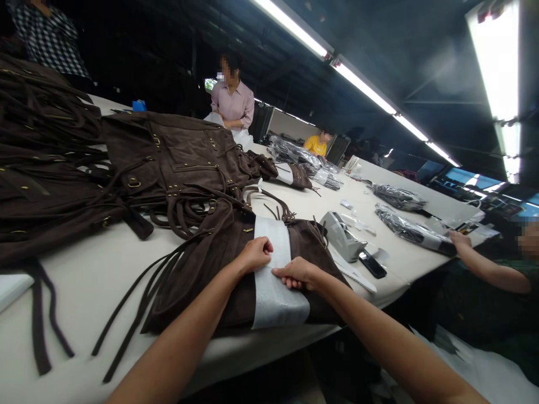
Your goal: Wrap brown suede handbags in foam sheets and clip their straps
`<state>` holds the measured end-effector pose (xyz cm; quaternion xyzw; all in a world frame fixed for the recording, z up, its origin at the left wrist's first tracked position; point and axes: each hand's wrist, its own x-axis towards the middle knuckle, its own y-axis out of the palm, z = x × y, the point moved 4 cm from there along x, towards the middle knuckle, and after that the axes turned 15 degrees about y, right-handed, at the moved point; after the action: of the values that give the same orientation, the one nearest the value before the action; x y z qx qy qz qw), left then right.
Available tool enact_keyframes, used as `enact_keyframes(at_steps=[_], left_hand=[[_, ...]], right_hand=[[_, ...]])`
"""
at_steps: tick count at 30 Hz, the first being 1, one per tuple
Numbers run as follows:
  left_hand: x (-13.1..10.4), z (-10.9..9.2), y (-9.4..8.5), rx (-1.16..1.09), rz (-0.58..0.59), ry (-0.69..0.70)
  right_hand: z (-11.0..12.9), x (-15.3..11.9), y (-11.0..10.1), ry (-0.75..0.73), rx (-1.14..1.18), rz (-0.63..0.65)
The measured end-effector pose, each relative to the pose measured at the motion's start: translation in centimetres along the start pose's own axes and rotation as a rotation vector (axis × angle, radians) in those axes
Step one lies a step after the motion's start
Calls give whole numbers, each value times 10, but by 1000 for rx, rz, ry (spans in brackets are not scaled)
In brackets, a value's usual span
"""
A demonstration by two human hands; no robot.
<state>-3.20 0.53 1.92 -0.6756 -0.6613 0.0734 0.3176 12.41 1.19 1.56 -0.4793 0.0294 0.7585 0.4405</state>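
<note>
The brown bag (206, 280) lies flat at the near edge of the pale-covered table (84, 320), directly below both hands; a white band (280, 308) crosses the middle of its body; dark straps extend from the bag to the left. The left hand (255, 253) is positioned over the band, fingers curled, tips drawn in toward the thumb; the right hand (297, 273) is positioned opposite and nearer the table edge, thumb directed at the band, remaining fingers folded; whether either hand pinches anything thin cannot be told. A grey tape dispenser (339, 235) stands just beyond the bag to the right; a black phone (371, 264) lies beside the dispenser; further brown bags (181, 146) are laid out behind and to the left; bundles in clear film (400, 197) lie farther off to the right; a co-worker's hand (461, 240) is at the end of the nearer bundle.
</note>
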Motion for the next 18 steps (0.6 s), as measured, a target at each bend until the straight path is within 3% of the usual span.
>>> enact_keyframes(at_steps=[3,5,7,9,11,12,15,18], left_hand=[[-1,-3,-2,-12,-1,-12],[-1,-5,-3,-26,1,-14],[0,-7,-3,-45,10,-1],[1,-6,-3,-68,18,14],[3,-1,-2,-95,29,9],[4,2,-2,-108,44,1],[6,9,0,-134,76,-28],[5,8,0,-155,89,-54]], right_hand=[[-3,-15,-6,-22,-184,48],[0,-23,-31,-172,-113,4],[-1,-30,-80,-333,65,-220],[-10,-37,-147,-408,236,-590],[-26,-42,-212,-363,309,-892],[-34,-42,-239,-317,314,-969],[-52,-29,-292,-190,277,-929],[-60,-4,-307,-90,226,-749]])
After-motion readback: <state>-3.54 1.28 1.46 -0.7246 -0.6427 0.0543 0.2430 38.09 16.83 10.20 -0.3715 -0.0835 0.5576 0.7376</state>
